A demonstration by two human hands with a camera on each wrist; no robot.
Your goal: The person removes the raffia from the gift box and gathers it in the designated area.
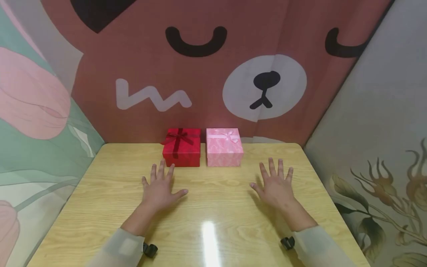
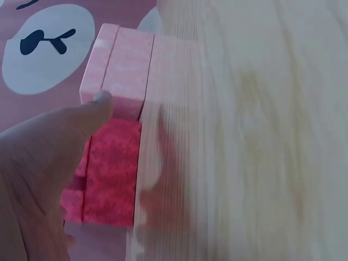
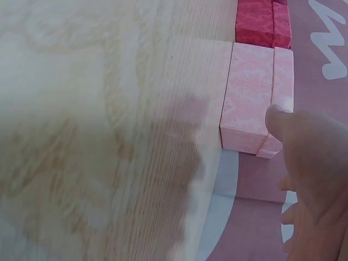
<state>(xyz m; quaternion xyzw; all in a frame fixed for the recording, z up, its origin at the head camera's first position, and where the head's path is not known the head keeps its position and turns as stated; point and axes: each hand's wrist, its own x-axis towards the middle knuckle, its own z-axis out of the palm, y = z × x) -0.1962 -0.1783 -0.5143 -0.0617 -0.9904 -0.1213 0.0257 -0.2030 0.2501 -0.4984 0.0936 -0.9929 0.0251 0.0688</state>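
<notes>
Red box (image 1: 182, 149) beside pink box (image 1: 224, 149); left hand (image 1: 159, 191), right hand (image 1: 276, 187) splayed wide, empty.

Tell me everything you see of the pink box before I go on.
The pink box is pale and patterned, looks like papered cardboard, and has its lid on, with a lighter ribbon and bow on top. It sits upright at the far edge of the table, a narrow gap right of the red box. Neither the left hand nor the right hand touches it.
</notes>
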